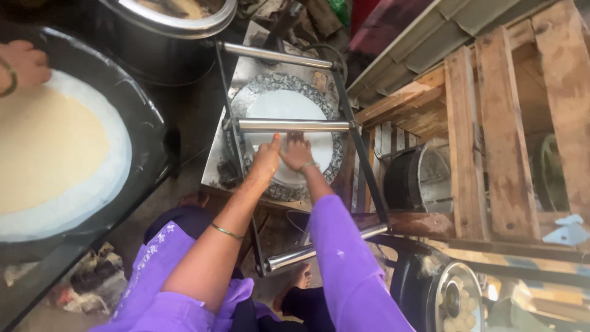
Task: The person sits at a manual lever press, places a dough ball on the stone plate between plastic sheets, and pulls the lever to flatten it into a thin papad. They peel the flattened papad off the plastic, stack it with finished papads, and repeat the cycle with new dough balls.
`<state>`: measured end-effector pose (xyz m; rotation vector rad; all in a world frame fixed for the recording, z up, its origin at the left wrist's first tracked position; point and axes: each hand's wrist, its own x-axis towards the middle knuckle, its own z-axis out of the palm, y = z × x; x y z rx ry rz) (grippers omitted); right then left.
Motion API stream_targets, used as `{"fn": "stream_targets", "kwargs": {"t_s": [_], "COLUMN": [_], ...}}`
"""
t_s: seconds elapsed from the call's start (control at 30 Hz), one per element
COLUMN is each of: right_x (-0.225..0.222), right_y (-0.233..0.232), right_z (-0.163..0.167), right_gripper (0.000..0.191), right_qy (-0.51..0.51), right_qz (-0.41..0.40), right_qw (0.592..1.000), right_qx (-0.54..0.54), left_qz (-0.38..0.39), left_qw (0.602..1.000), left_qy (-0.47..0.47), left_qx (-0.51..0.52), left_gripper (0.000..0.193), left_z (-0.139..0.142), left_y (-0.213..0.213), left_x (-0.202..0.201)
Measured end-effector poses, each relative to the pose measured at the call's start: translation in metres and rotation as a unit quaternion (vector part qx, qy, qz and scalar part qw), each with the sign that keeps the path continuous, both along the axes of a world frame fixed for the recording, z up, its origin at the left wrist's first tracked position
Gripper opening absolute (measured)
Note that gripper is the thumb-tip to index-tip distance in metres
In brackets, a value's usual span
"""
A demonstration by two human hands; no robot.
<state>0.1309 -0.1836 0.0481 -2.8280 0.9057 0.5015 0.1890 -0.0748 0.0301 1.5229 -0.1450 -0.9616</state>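
I am looking down at both hands pressing flat on a thin white dough sheet (286, 107), which is lying on a round stone-rimmed press plate (273, 83) inside a metal frame. The sheet is nearly round, so I cannot give it a long axis; it is spreading away from the hands toward the top of the view, with its near edge under the palms. My left hand (266, 157) is resting open, fingers together, pointing up and away. My right hand (297, 152) is lying just beside it, fingers spread flat on the sheet, gripping nothing. A steel roller bar (294, 125) is crossing the plate just beyond the fingertips. Off to the left, another person's hand (23, 63) is touching a large pale flatbread (49, 154) on a black griddle (144, 117).
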Motion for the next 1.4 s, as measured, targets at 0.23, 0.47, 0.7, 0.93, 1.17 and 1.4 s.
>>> {"fn": "stream_targets", "kwargs": {"t_s": [0.23,0.47,0.7,0.93,1.17,1.4], "right_x": [-0.110,-0.294,-0.421,-0.485,-0.503,-0.506], "right_y": [0.025,0.061,-0.012,-0.033,-0.052,-0.079], "right_z": [0.060,0.091,0.029,0.010,0.006,0.009], "right_gripper": [0.057,0.021,0.016,0.037,0.075,0.061], "right_qy": [-0.175,-0.406,-0.494,-0.432,-0.503,-0.788], "right_qz": [-0.128,-0.359,-0.508,-0.612,-0.620,-0.516], "right_qw": [0.970,0.838,0.705,0.630,0.538,0.204], "right_qx": [0.112,-0.068,0.024,-0.207,-0.270,0.266], "left_qz": [-0.059,-0.331,-0.550,-0.555,-0.540,-0.552], "left_qw": [0.998,0.908,0.764,0.718,0.721,0.718], "left_qy": [-0.029,-0.255,-0.313,-0.391,-0.404,-0.389], "left_qx": [-0.004,0.039,0.124,0.152,0.159,0.169], "left_gripper": [0.065,0.059,0.060,0.054,0.055,0.055], "left_z": [-0.001,0.006,0.044,0.062,0.075,0.074], "left_y": [0.006,0.023,0.069,0.081,0.084,0.082], "left_x": [-0.012,-0.094,-0.195,-0.195,-0.196,-0.191]}}
